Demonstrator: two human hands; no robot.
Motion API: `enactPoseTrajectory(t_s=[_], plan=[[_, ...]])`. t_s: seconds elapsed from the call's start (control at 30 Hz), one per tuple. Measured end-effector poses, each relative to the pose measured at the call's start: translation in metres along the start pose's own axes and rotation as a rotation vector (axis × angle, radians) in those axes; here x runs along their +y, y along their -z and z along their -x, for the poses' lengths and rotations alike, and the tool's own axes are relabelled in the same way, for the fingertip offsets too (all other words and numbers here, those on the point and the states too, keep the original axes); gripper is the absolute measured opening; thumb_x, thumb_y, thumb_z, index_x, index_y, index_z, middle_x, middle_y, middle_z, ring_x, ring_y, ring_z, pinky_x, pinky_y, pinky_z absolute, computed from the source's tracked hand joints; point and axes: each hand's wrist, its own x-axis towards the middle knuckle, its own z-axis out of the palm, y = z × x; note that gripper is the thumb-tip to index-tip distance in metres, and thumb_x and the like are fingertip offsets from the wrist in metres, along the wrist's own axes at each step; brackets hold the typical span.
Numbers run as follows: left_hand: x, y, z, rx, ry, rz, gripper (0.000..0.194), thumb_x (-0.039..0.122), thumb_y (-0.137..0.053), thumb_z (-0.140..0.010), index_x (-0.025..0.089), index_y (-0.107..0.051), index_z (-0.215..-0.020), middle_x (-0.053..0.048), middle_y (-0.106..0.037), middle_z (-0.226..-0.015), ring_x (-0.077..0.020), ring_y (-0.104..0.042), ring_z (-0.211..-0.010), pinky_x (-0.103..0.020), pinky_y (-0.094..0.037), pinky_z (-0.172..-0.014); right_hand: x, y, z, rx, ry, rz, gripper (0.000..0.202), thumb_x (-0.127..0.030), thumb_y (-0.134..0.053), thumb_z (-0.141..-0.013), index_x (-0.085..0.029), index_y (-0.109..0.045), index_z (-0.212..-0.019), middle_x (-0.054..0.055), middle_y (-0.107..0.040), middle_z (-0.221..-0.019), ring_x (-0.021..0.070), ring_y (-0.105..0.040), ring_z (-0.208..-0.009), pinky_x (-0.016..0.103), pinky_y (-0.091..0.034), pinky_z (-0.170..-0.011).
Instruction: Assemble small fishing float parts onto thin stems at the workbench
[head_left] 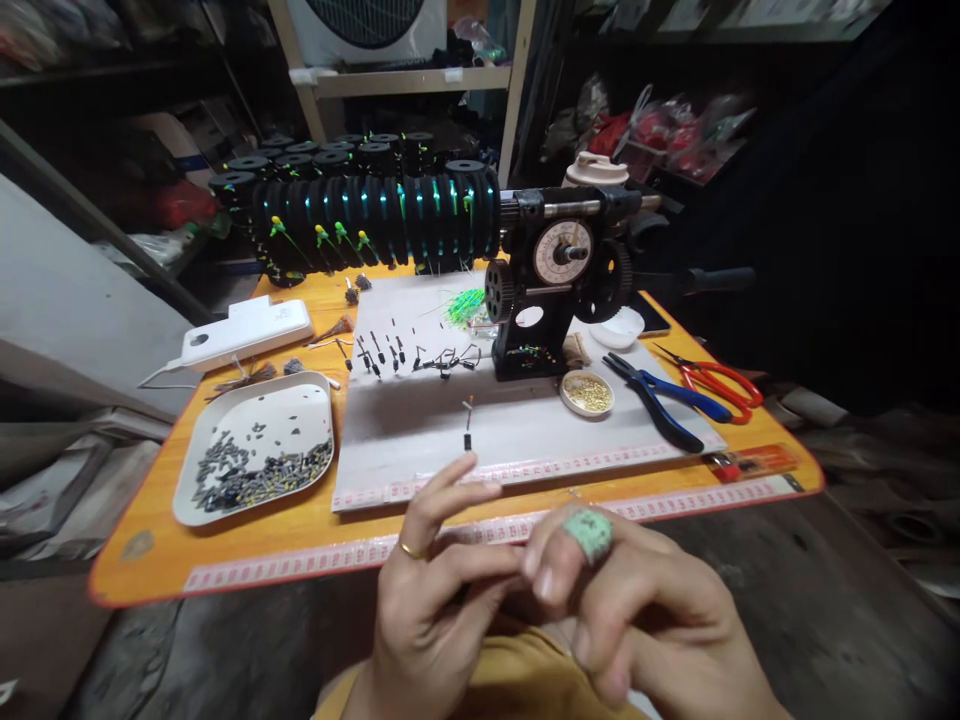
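In front of my lap, my left hand (439,585) has thumb and index finger pinched together, its other fingers stretched out and a ring on one. Close against its fingertips, my right hand (652,600) is curled shut, with green tape (589,535) wrapped round one finger. Whatever is pinched between them is too small or hidden to make out. Just beyond my left fingers, a small black piece with a thin stem (467,440) stands on the white board (405,430). Several similar dark pieces with wire-like ends (382,355) are farther back on it.
A black winding machine with a dial (562,255) carries a banded black roll (375,225). A white tray (187,490) of small dark pieces lies left. A dish of gold bits (587,395), blue-handled pliers (660,400), red scissors (720,385) and a measuring tape strip (300,567) are around.
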Motion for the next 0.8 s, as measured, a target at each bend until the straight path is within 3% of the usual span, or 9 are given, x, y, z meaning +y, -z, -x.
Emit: enactPoseTrajectory(t_s=[0.07, 0.17, 0.23, 0.33, 0.43, 0.57, 0.8], plan=[[-0.001, 0.001, -0.001, 0.064, -0.045, -0.092, 0.023, 0.007, -0.073, -0.082, 0.026, -0.077, -0.094, -0.007, -0.059, -0.114, -0.0239, -0.057, -0.112, -0.036, -0.054, -0.09, -0.001, 0.001, 0.0, -0.046, -0.053, -0.098, 0.016, -0.019, -0.076, -0.085, -0.034, -0.079, -0.085, -0.001, -0.073, -0.084, 0.0161, -0.068, -0.074, 0.029, -0.057, -0.07], [0.003, 0.001, -0.003, 0.083, -0.056, -0.086, 0.032, 0.002, -0.074, -0.08, 0.025, -0.078, -0.101, -0.003, -0.06, -0.09, -0.0167, -0.06, -0.085, -0.026, -0.055, -0.07, -0.002, -0.001, 0.0, 0.043, -0.061, -0.003, 0.015, -0.015, -0.079, -0.081, -0.03, -0.08, -0.079, -0.001, -0.072, -0.071, 0.0132, -0.066, -0.066, 0.023, -0.055, -0.063], [0.008, -0.001, -0.005, 0.07, 0.063, 0.045, 0.032, -0.001, -0.072, -0.081, 0.025, -0.078, -0.1, -0.001, -0.066, -0.083, -0.0138, -0.064, -0.077, -0.022, -0.055, -0.066, -0.003, -0.005, -0.002, 0.149, -0.134, 0.002, 0.017, -0.013, -0.082, -0.077, -0.029, -0.079, -0.082, -0.003, -0.072, -0.068, 0.0109, -0.066, -0.062, 0.018, -0.053, -0.06], [0.013, -0.004, -0.006, 0.106, 0.336, 0.274, 0.028, 0.001, -0.073, -0.079, 0.027, -0.08, -0.087, 0.002, -0.073, -0.08, -0.0113, -0.069, -0.075, -0.017, -0.056, -0.068, -0.007, -0.013, -0.005, 0.283, -0.368, -0.163, 0.028, -0.014, -0.085, -0.072, -0.029, -0.072, -0.092, -0.005, -0.073, -0.068, 0.0074, -0.065, -0.058, 0.013, -0.052, -0.057], [0.013, -0.008, -0.006, 0.12, 0.577, 0.486, 0.023, 0.004, -0.077, -0.076, 0.027, -0.081, -0.078, 0.002, -0.074, -0.078, -0.011, -0.07, -0.075, -0.015, -0.057, -0.07, -0.01, -0.017, -0.008, 0.343, -0.51, -0.196, 0.034, -0.015, -0.09, -0.066, -0.025, -0.065, -0.086, -0.006, -0.072, -0.068, 0.0051, -0.063, -0.058, 0.01, -0.05, -0.057], [0.01, -0.011, -0.005, 0.132, 0.745, 0.677, 0.011, 0.014, -0.079, -0.079, 0.025, -0.081, -0.076, 0.001, -0.075, -0.077, -0.0102, -0.069, -0.069, -0.016, -0.057, -0.066, -0.007, -0.012, -0.01, 0.289, -0.487, -0.086, 0.033, -0.02, -0.088, -0.068, -0.023, -0.059, -0.082, -0.005, -0.072, -0.072, 0.0062, -0.064, -0.064, 0.01, -0.051, -0.06], [0.01, -0.011, -0.004, 0.137, 0.771, 0.724, 0.005, 0.021, -0.08, -0.079, 0.025, -0.081, -0.079, 0.0, -0.076, -0.079, -0.0106, -0.071, -0.071, -0.016, -0.058, -0.069, -0.001, -0.01, -0.011, 0.271, -0.459, -0.051, 0.03, -0.021, -0.085, -0.073, -0.023, -0.056, -0.081, -0.005, -0.071, -0.073, 0.0074, -0.066, -0.067, 0.012, -0.052, -0.061]])
